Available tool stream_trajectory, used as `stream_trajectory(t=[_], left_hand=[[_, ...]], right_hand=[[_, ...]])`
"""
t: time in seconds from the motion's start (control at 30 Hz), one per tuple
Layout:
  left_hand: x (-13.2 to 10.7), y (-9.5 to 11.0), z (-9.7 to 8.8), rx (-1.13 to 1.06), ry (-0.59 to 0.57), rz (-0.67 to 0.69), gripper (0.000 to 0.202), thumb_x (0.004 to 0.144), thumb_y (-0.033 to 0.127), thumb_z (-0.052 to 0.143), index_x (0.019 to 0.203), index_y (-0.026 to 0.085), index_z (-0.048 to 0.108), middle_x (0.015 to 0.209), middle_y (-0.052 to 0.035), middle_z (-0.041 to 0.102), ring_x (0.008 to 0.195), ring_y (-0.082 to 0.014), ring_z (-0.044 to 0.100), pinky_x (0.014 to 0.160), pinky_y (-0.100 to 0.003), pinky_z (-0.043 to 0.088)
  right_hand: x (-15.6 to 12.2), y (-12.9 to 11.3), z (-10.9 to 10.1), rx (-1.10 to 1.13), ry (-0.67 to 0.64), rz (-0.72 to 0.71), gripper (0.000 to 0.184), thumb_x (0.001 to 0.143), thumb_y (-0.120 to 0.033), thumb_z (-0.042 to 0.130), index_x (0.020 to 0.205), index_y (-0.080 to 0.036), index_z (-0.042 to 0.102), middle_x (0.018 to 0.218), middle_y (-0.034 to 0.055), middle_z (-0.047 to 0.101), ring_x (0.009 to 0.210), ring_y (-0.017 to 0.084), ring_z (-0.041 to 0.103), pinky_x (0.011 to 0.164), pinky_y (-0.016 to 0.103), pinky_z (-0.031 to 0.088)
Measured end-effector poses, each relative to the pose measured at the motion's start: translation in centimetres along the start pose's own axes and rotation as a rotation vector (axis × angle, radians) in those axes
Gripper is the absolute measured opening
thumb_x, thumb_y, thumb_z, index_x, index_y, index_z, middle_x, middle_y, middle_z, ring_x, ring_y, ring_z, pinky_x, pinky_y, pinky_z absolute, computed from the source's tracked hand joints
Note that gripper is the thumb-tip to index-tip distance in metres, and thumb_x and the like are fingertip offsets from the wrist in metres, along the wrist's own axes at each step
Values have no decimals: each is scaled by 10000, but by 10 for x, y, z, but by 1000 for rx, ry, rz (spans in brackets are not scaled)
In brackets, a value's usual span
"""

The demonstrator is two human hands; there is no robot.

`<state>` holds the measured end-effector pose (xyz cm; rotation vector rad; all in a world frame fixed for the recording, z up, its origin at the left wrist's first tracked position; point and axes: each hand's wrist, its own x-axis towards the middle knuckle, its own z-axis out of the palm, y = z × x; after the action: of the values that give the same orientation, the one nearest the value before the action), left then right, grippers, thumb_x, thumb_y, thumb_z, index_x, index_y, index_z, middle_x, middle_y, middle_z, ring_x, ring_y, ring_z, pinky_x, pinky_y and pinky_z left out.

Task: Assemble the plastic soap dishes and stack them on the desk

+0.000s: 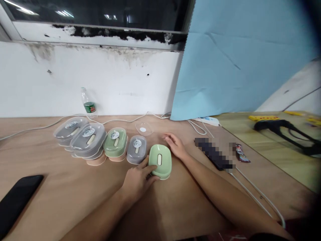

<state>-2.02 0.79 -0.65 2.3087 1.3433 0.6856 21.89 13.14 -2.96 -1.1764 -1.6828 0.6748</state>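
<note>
A light green lidded food container [164, 157] with a cream oblong tab on its lid sits on the table. Its left edge is in the fingers and thumb of my left hand [139, 175]. Just beyond its far right corner, my right hand [174, 144] rests by the table with fingers loosely extended and nothing visible in them. A clear, thin, lid-like piece [147, 131] with a white round spot lies near the right fingertips. Left of the held container stand a small grey container [142, 155], a green one [121, 144] and larger grey ones [97, 142], each with a round sticker.
A black phone [18, 197] lies at the left. Along the wall stand a plastic bottle [89, 106] and a white cable [120, 120]. To the right are a dark, partly blurred object [213, 154], a wrapper [242, 154] and a power strip [209, 121].
</note>
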Motion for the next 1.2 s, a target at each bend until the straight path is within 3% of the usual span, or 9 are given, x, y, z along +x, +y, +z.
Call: stream_trajectory(t=[0.13,0.27,0.37,0.53,0.63,0.77,0.93,1.07,1.2], left_hand=[[-1,1,7,-223,87,-7,319,827,439,605,1110,301,654,1317,-64,559,871,-197,676,775,-322,541],[1,6,13,-531,206,-35,324,795,422,652,1068,248,676,1174,-77,645,719,-148,650,678,-274,539],[3,9,14,-692,275,-83,291,782,380,676,1014,205,687,991,-63,698,668,-133,631,627,-245,526],[6,9,17,-966,392,-145,300,756,350,704,994,170,667,858,-50,711,767,-162,663,711,-268,541],[6,11,19,-1039,394,-153,302,754,348,706,985,161,655,867,-56,715,781,-163,667,720,-274,543],[5,15,19,-1066,354,-143,289,746,340,712,961,152,662,847,-57,713,756,-153,659,692,-257,535],[8,16,16,-1132,403,-153,299,721,367,727,908,141,668,845,-63,715,745,-147,652,666,-247,522],[11,12,14,-1165,478,-179,310,716,382,729,897,141,657,843,-67,719,729,-154,664,662,-265,530],[13,9,12,-1139,581,-177,321,711,374,735,928,152,652,1028,-100,704,905,-194,671,773,-312,543]], right_hand=[[-31,-16,-10,184,-174,132,474,879,-577,436,1123,-224,638,1124,65,658,1052,239,590,949,397,431],[-36,-29,0,461,-253,279,569,885,-636,335,1214,-241,579,1169,70,647,1084,240,589,933,406,452],[-35,-35,4,524,-290,313,627,862,-680,310,1273,-254,516,1170,84,644,1067,239,602,890,396,476],[-36,-35,0,555,-290,276,577,759,-597,572,1223,-257,528,1147,88,644,1000,233,624,846,375,488],[-35,-33,0,583,-215,251,534,661,-445,716,1132,-255,552,1064,58,660,902,203,639,797,335,498],[-30,-28,2,534,-35,243,360,632,-371,733,895,-238,526,753,-18,631,630,139,591,612,264,484],[-27,-27,-6,360,-12,143,266,630,-335,699,723,-218,479,639,-39,563,565,115,530,560,242,454],[-26,-29,-10,284,-11,97,196,646,-304,651,725,-219,492,631,-32,569,576,130,548,561,255,466],[-16,-11,-19,275,99,116,161,682,-304,585,809,-214,545,669,-13,602,553,137,558,552,270,475]])
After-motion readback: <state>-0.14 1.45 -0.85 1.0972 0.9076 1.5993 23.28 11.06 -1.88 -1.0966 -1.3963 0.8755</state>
